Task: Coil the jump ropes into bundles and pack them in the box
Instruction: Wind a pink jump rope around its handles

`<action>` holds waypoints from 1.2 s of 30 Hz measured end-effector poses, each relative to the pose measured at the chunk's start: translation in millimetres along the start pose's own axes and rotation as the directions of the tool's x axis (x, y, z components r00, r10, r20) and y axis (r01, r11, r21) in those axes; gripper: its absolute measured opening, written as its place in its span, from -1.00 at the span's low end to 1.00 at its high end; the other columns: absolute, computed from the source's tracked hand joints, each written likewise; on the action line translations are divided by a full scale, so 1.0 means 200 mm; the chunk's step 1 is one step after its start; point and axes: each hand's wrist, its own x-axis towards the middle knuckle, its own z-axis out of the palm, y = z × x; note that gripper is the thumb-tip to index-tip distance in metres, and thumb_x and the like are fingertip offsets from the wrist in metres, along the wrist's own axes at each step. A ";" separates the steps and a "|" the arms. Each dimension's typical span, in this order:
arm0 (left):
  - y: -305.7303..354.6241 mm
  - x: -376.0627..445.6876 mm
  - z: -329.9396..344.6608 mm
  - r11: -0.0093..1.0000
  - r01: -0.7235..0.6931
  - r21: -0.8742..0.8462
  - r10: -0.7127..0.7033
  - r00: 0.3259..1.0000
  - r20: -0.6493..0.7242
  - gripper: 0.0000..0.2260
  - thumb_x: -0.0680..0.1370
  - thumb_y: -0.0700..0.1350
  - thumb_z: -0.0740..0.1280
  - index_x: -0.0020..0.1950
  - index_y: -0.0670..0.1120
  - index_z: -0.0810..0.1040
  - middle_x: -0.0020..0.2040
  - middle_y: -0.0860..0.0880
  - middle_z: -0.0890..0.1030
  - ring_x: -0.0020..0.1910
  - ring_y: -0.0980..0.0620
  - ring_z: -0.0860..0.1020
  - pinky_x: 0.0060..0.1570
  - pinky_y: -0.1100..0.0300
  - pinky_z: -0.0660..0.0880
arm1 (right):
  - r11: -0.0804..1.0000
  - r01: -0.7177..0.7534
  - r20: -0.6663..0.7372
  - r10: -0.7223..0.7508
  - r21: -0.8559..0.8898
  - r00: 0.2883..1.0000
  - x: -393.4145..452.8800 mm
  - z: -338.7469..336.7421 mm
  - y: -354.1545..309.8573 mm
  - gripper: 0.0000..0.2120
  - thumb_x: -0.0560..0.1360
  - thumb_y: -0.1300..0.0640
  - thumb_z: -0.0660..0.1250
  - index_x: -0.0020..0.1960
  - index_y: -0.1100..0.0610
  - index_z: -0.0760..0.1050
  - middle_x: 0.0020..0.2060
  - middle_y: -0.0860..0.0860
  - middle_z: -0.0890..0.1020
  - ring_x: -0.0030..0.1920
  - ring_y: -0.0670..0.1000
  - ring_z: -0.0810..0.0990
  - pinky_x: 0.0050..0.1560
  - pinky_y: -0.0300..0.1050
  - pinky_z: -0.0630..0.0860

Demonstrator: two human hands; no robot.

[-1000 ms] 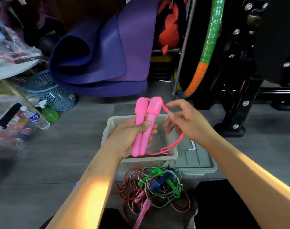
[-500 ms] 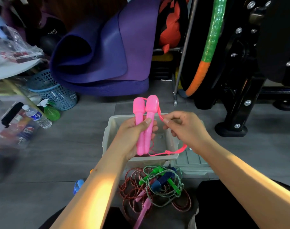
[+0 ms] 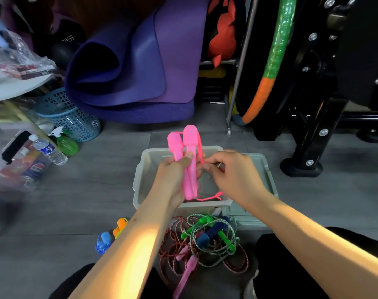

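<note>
Since a moment ago: right hand [image 3: 231, 173] drawn in close to the handles, cord slack shortened, tail loop now draped low over the box's near rim.

Head view, all places relative to the grey box [image 3: 145, 169]:

Above its open middle: left hand [image 3: 173, 175] curled round the two pink handles [image 3: 189, 160], held side by side, long axes near upright, bulb ends up and away, butt ends down toward the near rim. Directly right of the handles, touching or nearly so: right hand with fingers curled, pinching the pink cord [image 3: 200, 152] that drops from the handle tops. Cord tail [image 3: 211, 197] lying across the near rim.

Just right of the box, touching its side: grey lid [image 3: 267, 180], flat on the floor.

Just near side of the box, toward the knees: tangled pile of other ropes [image 3: 207, 238], with green, blue and pink handles, not yet coiled.

Left of that pile: small blue and orange items [image 3: 110, 236], kind unclear.

Judged step: winding cord around the paired handles. Wrapping axis runs along the handles, so next turns pass across them; right hand nearer the loose cord, left hand serving as the fixed core.
</note>
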 end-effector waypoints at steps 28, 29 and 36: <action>0.05 0.09 -0.11 0.953 -0.248 0.173 0.249 0.968 0.014 -0.91 0.60 -0.32 0.18 0.01 -0.19 0.45 -0.09 -0.18 0.56 -0.25 0.06 0.66 -0.15 0.03 0.64 | 0.975 -0.044 0.234 0.096 -0.218 0.967 0.03 -0.08 0.02 -0.87 0.52 -0.03 0.28 -0.15 -0.01 0.49 -0.35 -0.10 0.52 -0.24 0.00 0.52 -0.25 -0.15 0.38; 0.06 0.09 -0.13 0.931 -0.265 0.250 0.266 0.964 0.028 -0.91 0.60 -0.33 0.19 0.04 -0.19 0.44 -0.06 -0.18 0.55 -0.23 0.04 0.65 -0.16 0.04 0.64 | 0.962 -0.007 0.199 0.064 -0.273 0.978 0.04 -0.10 0.03 -0.87 0.53 -0.03 0.28 -0.10 0.01 0.50 -0.28 -0.09 0.54 -0.18 0.02 0.53 -0.19 -0.12 0.38; 0.04 0.02 -0.10 0.836 -0.113 0.536 -0.067 0.950 0.305 -0.84 0.59 -0.34 0.22 0.05 -0.08 0.41 -0.18 -0.08 0.55 -0.38 0.09 0.59 -0.34 0.16 0.60 | 0.925 0.311 -0.002 -0.319 -0.219 0.948 0.11 -0.15 0.09 -0.94 0.43 0.15 0.38 -0.12 0.13 0.58 -0.28 -0.02 0.56 -0.16 0.06 0.47 -0.14 -0.05 0.38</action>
